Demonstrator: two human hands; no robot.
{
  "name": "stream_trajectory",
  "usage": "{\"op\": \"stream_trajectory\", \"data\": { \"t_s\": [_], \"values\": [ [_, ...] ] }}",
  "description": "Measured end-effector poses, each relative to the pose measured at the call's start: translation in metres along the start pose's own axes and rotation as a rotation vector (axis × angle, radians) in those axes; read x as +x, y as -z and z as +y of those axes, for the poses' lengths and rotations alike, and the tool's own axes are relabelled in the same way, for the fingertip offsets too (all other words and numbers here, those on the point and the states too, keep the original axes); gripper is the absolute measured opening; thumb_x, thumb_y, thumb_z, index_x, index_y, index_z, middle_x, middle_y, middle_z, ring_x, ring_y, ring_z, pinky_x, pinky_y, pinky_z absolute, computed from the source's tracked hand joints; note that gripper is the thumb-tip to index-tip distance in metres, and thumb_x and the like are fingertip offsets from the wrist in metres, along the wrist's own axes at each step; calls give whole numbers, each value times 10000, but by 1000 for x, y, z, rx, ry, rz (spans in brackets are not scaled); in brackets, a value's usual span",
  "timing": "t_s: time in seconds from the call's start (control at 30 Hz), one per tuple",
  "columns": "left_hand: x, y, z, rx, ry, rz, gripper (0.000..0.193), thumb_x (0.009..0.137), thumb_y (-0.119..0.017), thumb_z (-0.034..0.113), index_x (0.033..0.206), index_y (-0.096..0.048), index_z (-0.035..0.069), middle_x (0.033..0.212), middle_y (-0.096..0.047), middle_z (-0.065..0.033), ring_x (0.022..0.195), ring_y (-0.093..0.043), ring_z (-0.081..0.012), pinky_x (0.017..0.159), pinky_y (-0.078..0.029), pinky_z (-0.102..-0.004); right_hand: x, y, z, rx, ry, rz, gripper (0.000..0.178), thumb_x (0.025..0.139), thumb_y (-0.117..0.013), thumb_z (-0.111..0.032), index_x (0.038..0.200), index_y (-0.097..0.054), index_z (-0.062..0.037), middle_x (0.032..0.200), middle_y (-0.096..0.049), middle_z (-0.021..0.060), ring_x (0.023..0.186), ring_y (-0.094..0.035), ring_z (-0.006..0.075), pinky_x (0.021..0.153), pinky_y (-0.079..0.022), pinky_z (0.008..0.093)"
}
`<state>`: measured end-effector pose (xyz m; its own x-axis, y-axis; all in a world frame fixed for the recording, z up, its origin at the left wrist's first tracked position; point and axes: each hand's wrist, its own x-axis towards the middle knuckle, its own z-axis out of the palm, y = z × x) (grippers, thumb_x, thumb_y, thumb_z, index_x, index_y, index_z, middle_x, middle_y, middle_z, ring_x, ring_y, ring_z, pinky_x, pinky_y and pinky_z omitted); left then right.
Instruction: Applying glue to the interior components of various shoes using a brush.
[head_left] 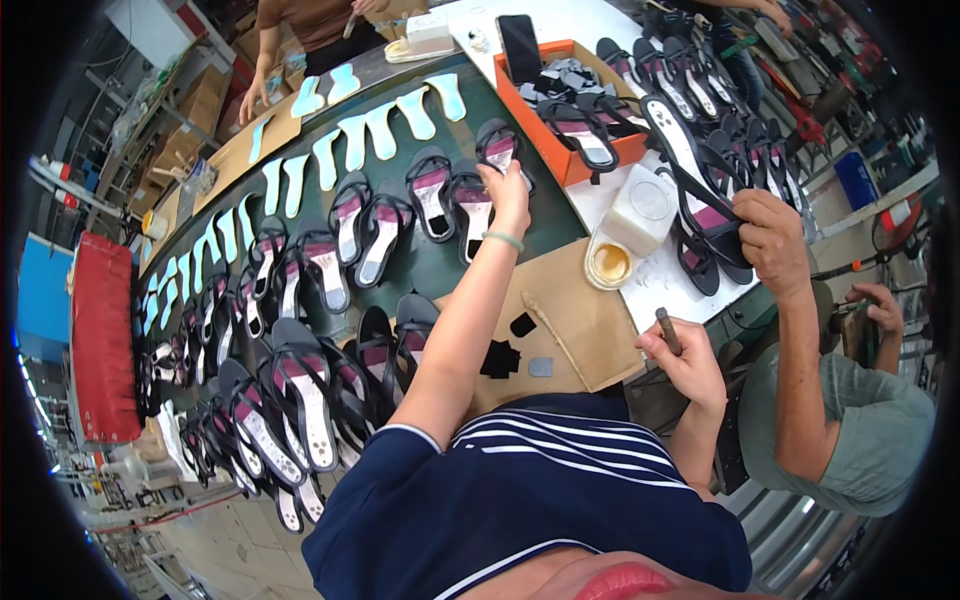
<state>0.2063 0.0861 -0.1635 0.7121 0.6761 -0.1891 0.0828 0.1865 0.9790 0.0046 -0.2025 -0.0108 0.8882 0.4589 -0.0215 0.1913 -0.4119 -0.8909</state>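
Observation:
My left hand (508,195) reaches far out over the dark green belt (430,265) and grips the heel end of a black sandal with a pink insole (497,148), which lies in a row of similar sandals (430,190). My right hand (685,358) stays close to my body at the table's edge, closed around a short brown brush handle (667,330). A cardboard sheet (580,320) with small black pieces (500,358) lies between my two hands.
Light blue insoles (385,128) line the belt's far side. Several sandals pile at the near left (290,400). An orange box (560,160) holds black straps beside a white jar (640,208) and a glue dish (608,264). A co-worker's hand (772,240) holds a sandal at right. Another person (310,20) stands beyond the belt.

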Motion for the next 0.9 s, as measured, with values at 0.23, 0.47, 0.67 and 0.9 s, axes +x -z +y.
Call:
{"op": "stream_trajectory", "data": {
  "t_s": [0.23, 0.47, 0.67, 0.9],
  "values": [
    [-65, 4, 80, -154, 4, -537, 469, 948, -557, 270, 1281, -454, -44, 1102, -542, -121, 774, -602, -174, 672, -504, -288, 3, 4, -5, -41, -12, -34, 275, 883, -671, -138, 736, -536, 51, 595, -379, 72, 530, -327, 139, 488, -293, 313],
    [-61, -26, 79, -225, 221, -713, 429, 987, -484, 327, 1196, -420, -42, 1039, -586, -179, 713, -673, -311, 590, -540, -361, 2, -1, 0, -22, -44, 190, 280, 900, -657, -160, 734, -554, 41, 569, -426, 49, 521, -343, 112, 478, -298, 296],
    [-63, -35, 78, -440, 274, -789, 275, 1009, -429, 181, 1127, -464, -64, 1034, -610, -209, 913, -661, -372, 776, -572, -435, 26, 0, 27, 107, -73, 801, 337, 904, -678, -286, 765, -644, 19, 707, -676, 65, 422, -392, 25, 407, -280, 214],
    [-58, -34, 72, -467, 219, -732, 314, 993, -452, 118, 1231, -325, -42, 1103, -548, -244, 905, -644, -360, 785, -557, -453, 64, -3, 32, 593, -100, 926, 299, 927, -637, -232, 757, -570, 4, 845, -703, 225, 325, -321, 34, 307, -195, 211]
  ]
}}
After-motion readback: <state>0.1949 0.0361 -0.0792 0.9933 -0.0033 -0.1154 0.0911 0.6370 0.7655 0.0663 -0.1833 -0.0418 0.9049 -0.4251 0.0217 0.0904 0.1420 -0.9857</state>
